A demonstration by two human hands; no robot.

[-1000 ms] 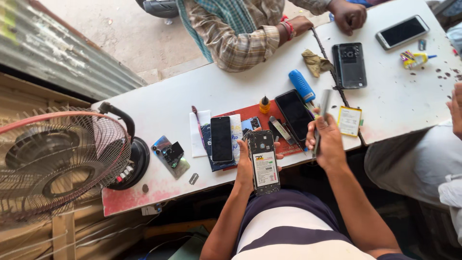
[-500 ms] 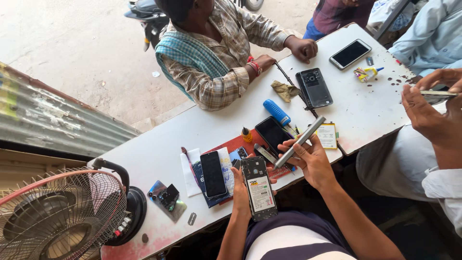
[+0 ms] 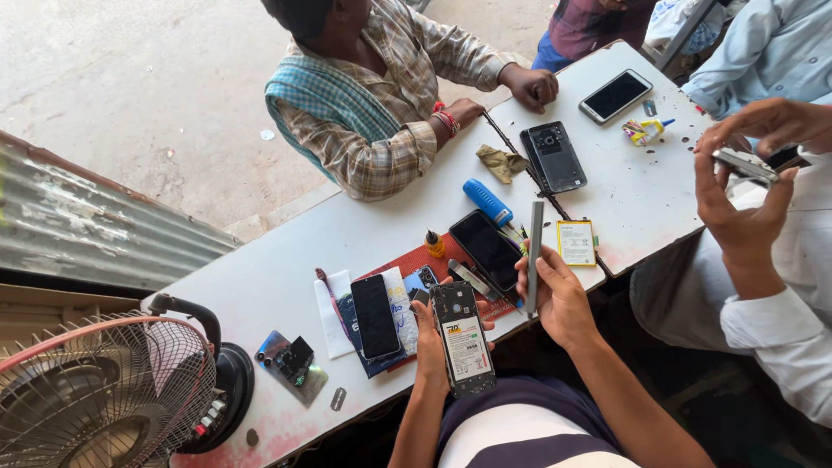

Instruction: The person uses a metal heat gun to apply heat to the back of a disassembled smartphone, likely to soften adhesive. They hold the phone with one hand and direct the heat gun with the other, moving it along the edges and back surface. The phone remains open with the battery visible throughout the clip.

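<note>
From my seat, the left hand (image 3: pixel 431 334) is clamped around a back-off phone (image 3: pixel 465 338), its open rear with a white-labelled battery facing up, held over the near edge of the white table (image 3: pixel 286 251), at about 6 o'clock from the red mat (image 3: pixel 407 260). The right hand (image 3: pixel 559 299) is closed on the lower end of a flat grey strip tool (image 3: pixel 535 251), which stands nearly upright at 2 o'clock from the phone, clear of it. I judge this as the point between opening the phone and working inside it: the tool is in hand but not applied. The next move, as I read it, calls for tipping the strip down and bringing its end to the phone's edge or battery, with the left grip kept steady. On the mat, a dark phone (image 3: pixel 488 250) lies at 12 o'clock from the held one, and another black phone (image 3: pixel 374 316) at 9 o'clock. A loose yellow-edged battery (image 3: pixel 576 243) sits just beside the tool, at 3 o'clock. At far right, another person's hands hold a thin part (image 3: pixel 745 165), well apart from mine.
</note>
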